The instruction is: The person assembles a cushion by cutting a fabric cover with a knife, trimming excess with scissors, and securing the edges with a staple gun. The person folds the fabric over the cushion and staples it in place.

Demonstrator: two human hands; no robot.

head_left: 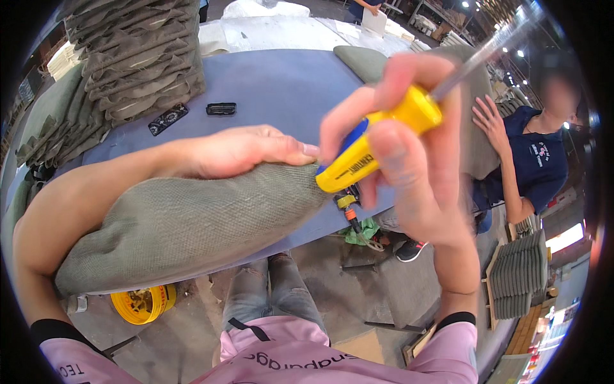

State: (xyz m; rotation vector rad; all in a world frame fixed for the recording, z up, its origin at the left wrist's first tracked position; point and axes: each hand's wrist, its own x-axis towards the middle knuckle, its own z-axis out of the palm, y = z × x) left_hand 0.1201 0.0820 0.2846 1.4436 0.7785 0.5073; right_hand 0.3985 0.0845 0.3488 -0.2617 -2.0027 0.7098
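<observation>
The right hand (pixel 419 176) was closed around the screwdriver (pixel 409 114), butt near the right end of the cushion (pixel 211 208). The left hand (pixel 240 152) gripped the cushion along the near edge of the table (pixel 268 83). Tool work on the cushion appeared in hand; the next move likely required a steady hold.

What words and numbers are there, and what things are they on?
I won't copy any out, but writing shows here:
Screwdriver: dark capital letters on the yellow handle; the smaller writing is too blurred to read.
Pink shirt: dark letters across the front.
Left sleeve: dark letters.
Other person's dark blue shirt: small pale letters.
Yellow bucket: dark marks, too small to read.
</observation>
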